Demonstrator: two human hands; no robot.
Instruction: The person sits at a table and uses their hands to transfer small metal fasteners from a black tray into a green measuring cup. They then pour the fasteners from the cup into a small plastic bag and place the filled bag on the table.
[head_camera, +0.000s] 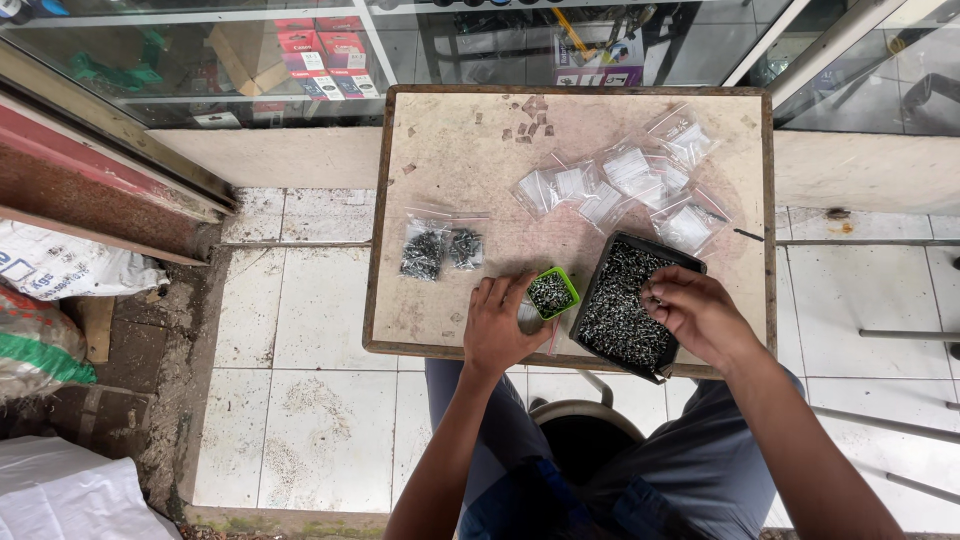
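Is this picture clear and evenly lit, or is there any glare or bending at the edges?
Head view: soft, even daylight with faint shadows; the table, both hands and the black tray of screws look sharp; the glass cabinet shows reflections; straight lines bow slightly toward the edges, a wide-lens effect.

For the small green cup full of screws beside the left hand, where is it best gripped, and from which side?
Probably by its outer walls, pinched across two opposite sides just below the rim. The small green cup stands upright, open-topped and full of screws, so a grip over the top would hit the contents. Come from the left, where the left hand already lies; the black tray crowds its right side.
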